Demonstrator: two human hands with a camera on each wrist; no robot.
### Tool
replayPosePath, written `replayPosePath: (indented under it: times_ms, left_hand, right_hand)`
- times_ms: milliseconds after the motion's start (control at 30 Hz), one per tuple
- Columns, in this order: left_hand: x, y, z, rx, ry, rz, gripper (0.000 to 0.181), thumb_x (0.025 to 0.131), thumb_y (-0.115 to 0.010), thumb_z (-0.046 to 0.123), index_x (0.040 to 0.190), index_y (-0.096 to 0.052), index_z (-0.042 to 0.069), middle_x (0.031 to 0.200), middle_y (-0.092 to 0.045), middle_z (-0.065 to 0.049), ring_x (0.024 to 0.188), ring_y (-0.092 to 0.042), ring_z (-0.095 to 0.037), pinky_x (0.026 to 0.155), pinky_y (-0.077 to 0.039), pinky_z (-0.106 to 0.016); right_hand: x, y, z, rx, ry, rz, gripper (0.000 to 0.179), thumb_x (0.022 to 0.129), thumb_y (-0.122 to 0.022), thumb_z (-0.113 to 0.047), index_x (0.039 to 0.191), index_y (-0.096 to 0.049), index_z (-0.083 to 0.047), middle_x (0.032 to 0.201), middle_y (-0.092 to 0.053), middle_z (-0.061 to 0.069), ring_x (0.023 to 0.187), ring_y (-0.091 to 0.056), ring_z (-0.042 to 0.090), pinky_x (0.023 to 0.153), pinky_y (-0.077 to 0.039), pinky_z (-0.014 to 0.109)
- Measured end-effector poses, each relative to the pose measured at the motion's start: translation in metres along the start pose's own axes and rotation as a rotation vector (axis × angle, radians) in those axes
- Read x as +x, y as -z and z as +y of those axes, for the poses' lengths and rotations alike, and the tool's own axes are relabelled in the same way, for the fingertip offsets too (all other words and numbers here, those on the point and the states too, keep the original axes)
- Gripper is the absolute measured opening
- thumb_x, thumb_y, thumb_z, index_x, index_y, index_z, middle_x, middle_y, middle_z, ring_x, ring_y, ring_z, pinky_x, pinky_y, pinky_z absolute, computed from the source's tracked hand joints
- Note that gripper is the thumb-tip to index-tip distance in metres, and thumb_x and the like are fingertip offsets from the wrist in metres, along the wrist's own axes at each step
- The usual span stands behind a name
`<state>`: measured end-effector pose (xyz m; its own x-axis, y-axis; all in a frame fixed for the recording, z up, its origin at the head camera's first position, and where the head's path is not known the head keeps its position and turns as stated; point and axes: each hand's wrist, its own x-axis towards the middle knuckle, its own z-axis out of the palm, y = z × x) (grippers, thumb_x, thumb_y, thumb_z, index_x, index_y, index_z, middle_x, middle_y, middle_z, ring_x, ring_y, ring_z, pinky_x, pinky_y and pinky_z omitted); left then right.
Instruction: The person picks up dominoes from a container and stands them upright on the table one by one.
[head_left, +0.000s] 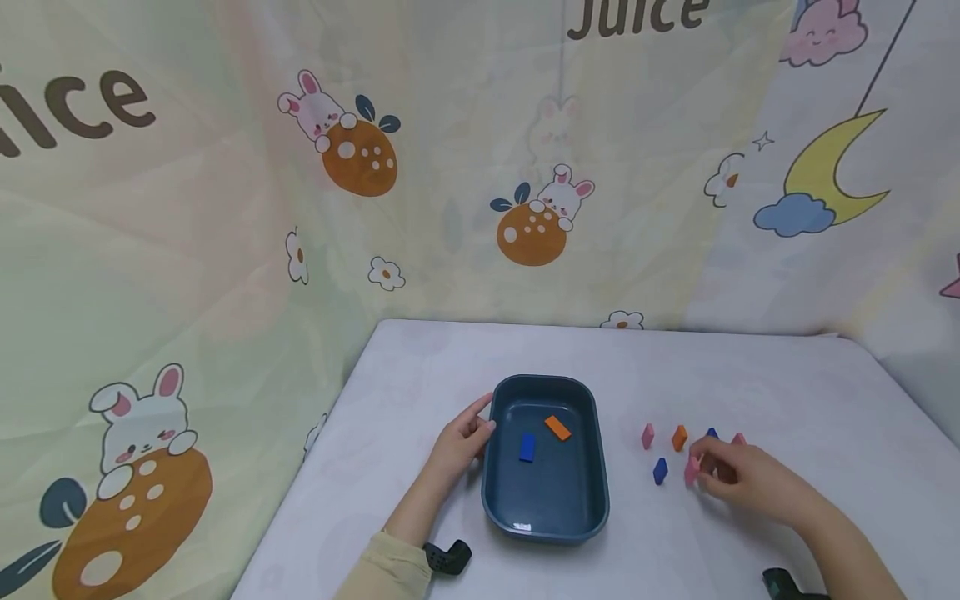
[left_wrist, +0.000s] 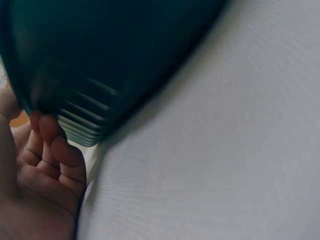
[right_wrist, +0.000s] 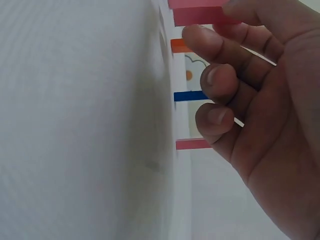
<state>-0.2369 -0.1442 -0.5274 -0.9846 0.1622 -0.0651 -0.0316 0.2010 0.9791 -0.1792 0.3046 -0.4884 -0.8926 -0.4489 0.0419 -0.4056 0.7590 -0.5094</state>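
A dark blue-green tray (head_left: 555,504) stands on the white table, and my left hand (head_left: 459,442) holds its left side, thumb at the rim. Curled fingers (left_wrist: 67,152) touch its ribbed outer wall in the left wrist view. Inside lie a blue domino block (head_left: 528,447) and an orange domino block (head_left: 557,428), both flat. To the right of the tray, my right hand (head_left: 757,479) pinches an upright pink domino block (head_left: 692,472) between thumb and forefinger; its lower end is close to the table. The other right fingers are loosely bent.
Around the right hand more blocks stand upright: a pink one (head_left: 648,436), an orange one (head_left: 679,437), a blue one (head_left: 660,471), another blue one (head_left: 712,433) partly hidden, and another pink one (head_left: 738,438). A printed curtain (head_left: 450,167) hangs behind the table.
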Motion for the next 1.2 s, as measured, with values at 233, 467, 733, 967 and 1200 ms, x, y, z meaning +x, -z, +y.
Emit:
replayPosePath:
  times_ms: [233,467,733,967,1200]
  left_hand:
    - [-0.0016,-0.0007,0.001,-0.005,-0.008,0.003,0.049,0.094,-0.064,0.038,0.142,-0.051,0.039,0.092,-0.063,-0.007,0.07,-0.059,-0.018,0.064,-0.051,-0.03]
    - [-0.0028,-0.0017,0.003,-0.012,-0.003,0.011,0.05,0.094,-0.065,0.038,0.142,-0.051,0.038,0.093,-0.063,-0.011,0.069,-0.058,-0.018,0.064,-0.049,-0.03]
    - [-0.0023,-0.0015,0.0019,-0.012,-0.001,0.008,0.049,0.094,-0.065,0.039,0.141,-0.051,0.039,0.093,-0.063,-0.012,0.071,-0.058,-0.019,0.066,-0.051,-0.03]
    - [-0.0008,-0.0008,0.0006,-0.012,-0.006,0.0,0.048,0.094,-0.065,0.037,0.141,-0.052,0.039,0.091,-0.063,-0.01,0.07,-0.058,-0.019,0.065,-0.051,-0.03]
    - [0.0001,-0.0012,-0.001,-0.01,-0.005,0.002,0.048,0.094,-0.065,0.037,0.141,-0.052,0.039,0.09,-0.063,-0.009,0.069,-0.058,-0.019,0.064,-0.05,-0.03]
  right_hand:
    - [-0.0011,-0.0028,0.0004,0.008,-0.055,-0.04,0.022,0.09,-0.069,-0.017,0.109,-0.06,-0.025,0.082,-0.057,-0.017,0.067,-0.047,-0.003,0.06,-0.041,0.019]
    - [-0.0012,-0.0036,0.0029,0.005,-0.025,-0.037,0.024,0.09,-0.069,-0.017,0.111,-0.059,-0.023,0.082,-0.057,-0.016,0.066,-0.046,-0.004,0.059,-0.041,0.019]
    - [-0.0014,-0.0034,0.0026,0.008,-0.087,-0.086,0.028,0.089,-0.07,-0.022,0.114,-0.058,-0.019,0.084,-0.057,-0.013,0.07,-0.047,-0.003,0.062,-0.044,0.019]
    - [-0.002,-0.0027,0.001,0.017,-0.098,-0.092,0.03,0.089,-0.072,-0.025,0.115,-0.058,-0.02,0.083,-0.056,-0.011,0.07,-0.047,-0.002,0.062,-0.043,0.019]
    - [-0.0022,-0.0033,0.0031,0.01,-0.117,-0.084,0.032,0.089,-0.072,-0.031,0.116,-0.057,-0.023,0.081,-0.056,-0.013,0.069,-0.048,-0.001,0.061,-0.043,0.019]
